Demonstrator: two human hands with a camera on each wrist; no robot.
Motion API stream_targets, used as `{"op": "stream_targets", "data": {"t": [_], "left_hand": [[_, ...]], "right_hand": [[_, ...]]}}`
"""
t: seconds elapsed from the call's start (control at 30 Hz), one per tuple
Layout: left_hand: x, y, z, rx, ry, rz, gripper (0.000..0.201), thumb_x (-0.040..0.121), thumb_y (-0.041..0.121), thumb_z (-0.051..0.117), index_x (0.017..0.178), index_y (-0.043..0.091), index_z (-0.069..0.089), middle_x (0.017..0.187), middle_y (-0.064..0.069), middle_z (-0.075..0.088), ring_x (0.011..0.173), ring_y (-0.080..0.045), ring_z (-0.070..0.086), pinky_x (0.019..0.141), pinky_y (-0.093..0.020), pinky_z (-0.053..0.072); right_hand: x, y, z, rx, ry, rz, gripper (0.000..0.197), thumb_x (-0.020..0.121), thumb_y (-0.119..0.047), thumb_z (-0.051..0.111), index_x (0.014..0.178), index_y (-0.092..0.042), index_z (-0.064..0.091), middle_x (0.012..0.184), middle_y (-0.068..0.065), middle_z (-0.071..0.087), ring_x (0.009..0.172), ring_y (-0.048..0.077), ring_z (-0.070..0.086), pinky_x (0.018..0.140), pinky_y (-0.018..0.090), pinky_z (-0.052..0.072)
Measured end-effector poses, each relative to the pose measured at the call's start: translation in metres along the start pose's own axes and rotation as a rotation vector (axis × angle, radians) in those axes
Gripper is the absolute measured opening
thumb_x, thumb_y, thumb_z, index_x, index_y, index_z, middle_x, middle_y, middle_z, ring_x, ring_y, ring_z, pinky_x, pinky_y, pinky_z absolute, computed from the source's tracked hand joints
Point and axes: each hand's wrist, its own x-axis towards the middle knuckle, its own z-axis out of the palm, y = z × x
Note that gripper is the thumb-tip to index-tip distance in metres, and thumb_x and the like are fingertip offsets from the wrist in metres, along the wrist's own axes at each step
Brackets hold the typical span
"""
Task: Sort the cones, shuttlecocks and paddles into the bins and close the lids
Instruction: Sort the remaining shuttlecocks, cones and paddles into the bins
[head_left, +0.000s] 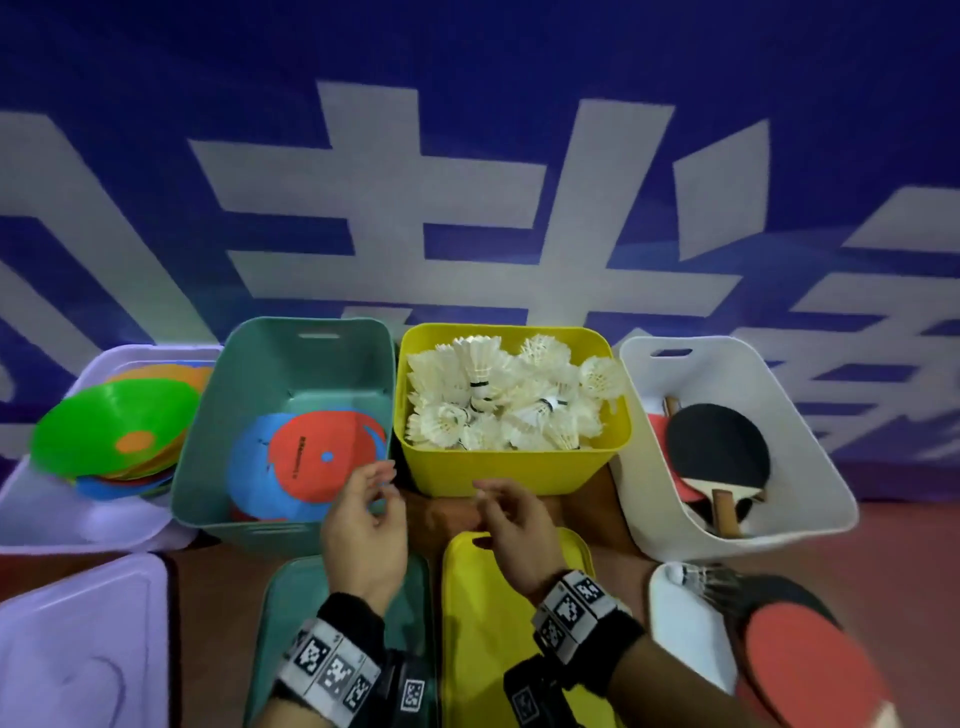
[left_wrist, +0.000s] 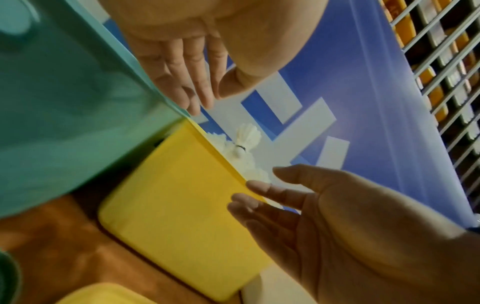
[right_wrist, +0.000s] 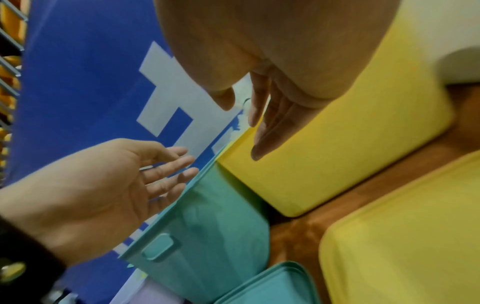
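Note:
Both hands hover empty, fingers relaxed, in front of the gap between the teal bin (head_left: 208, 467) and the yellow bin (head_left: 514, 470). My left hand (head_left: 371, 493) is at the teal bin's near right corner. My right hand (head_left: 491, 501) is before the yellow bin's front wall. Red and blue flat cones (head_left: 311, 457) lie in the teal bin. White shuttlecocks (head_left: 498, 400) fill the yellow bin. Paddles (head_left: 717, 452) lie in the white bin (head_left: 810, 467). One loose shuttlecock (head_left: 685, 574) and a red paddle (head_left: 810, 670) lie at the near right. Both wrist views show open palms, left hand (left_wrist: 202, 90) and right hand (right_wrist: 249, 117).
A lilac bin (head_left: 47, 514) at far left holds green and orange cones (head_left: 114, 426). Lids lie in front of the bins: lilac lid (head_left: 78, 649), teal lid (head_left: 291, 597), yellow lid (head_left: 483, 649), white lid (head_left: 680, 623). A blue banner stands behind the bins.

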Motion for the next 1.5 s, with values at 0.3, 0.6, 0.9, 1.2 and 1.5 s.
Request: {"op": "stream_targets", "data": {"t": [0.3, 0.6, 0.9, 1.2, 1.5], "left_hand": [[-0.092, 0.016, 0.083, 0.002, -0.276, -0.079, 0.023, 0.091, 0.008, 0.061, 0.094, 0.032, 0.063, 0.092, 0.014, 0.070, 0.086, -0.008, 0.065, 0.072, -0.031, 0.051], [-0.192, 0.023, 0.187, 0.208, -0.649, -0.112, 0.013, 0.094, 0.014, 0.062, 0.096, 0.028, 0.063, 0.094, 0.017, 0.067, 0.086, -0.006, 0.063, 0.078, -0.032, 0.053], [-0.292, -0.002, 0.261, 0.372, -1.006, -0.284, 0.031, 0.094, 0.016, 0.063, 0.125, 0.015, 0.058, 0.109, -0.005, 0.068, 0.093, -0.016, 0.063, 0.078, -0.020, 0.049], [-0.347, 0.004, 0.282, 0.400, -0.893, -0.420, 0.044, 0.092, 0.037, 0.065, 0.132, 0.028, 0.049, 0.110, 0.001, 0.069, 0.099, -0.018, 0.067, 0.090, -0.030, 0.051], [-0.341, 0.001, 0.280, 0.176, -0.782, -0.533, 0.023, 0.096, 0.031, 0.061, 0.118, 0.027, 0.059, 0.100, 0.005, 0.069, 0.090, -0.014, 0.068, 0.083, -0.029, 0.053]], "right_hand": [[-0.057, 0.068, -0.127, -0.008, 0.245, 0.142, 0.011, 0.097, -0.018, 0.059, 0.107, -0.019, 0.063, 0.093, 0.008, 0.072, 0.076, 0.022, 0.073, 0.063, 0.030, 0.054], [-0.093, 0.122, -0.279, -0.446, 0.383, 0.093, 0.027, 0.086, -0.035, 0.064, 0.111, -0.026, 0.064, 0.101, -0.010, 0.071, 0.091, 0.007, 0.066, 0.082, 0.034, 0.055], [-0.121, 0.157, -0.378, -0.999, 0.276, 0.341, 0.079, 0.078, -0.053, 0.066, 0.147, -0.028, 0.037, 0.152, 0.009, 0.033, 0.135, 0.034, 0.033, 0.111, 0.042, 0.033], [-0.122, 0.184, -0.400, -0.831, 0.231, 0.446, 0.108, 0.069, -0.056, 0.075, 0.154, -0.030, 0.014, 0.143, 0.016, 0.037, 0.130, 0.038, 0.044, 0.105, 0.044, 0.042], [-0.135, 0.194, -0.408, -0.315, 0.343, 0.424, 0.087, 0.056, -0.056, 0.087, 0.125, -0.048, 0.034, 0.119, -0.002, 0.063, 0.099, 0.021, 0.066, 0.087, 0.043, 0.058]]}}
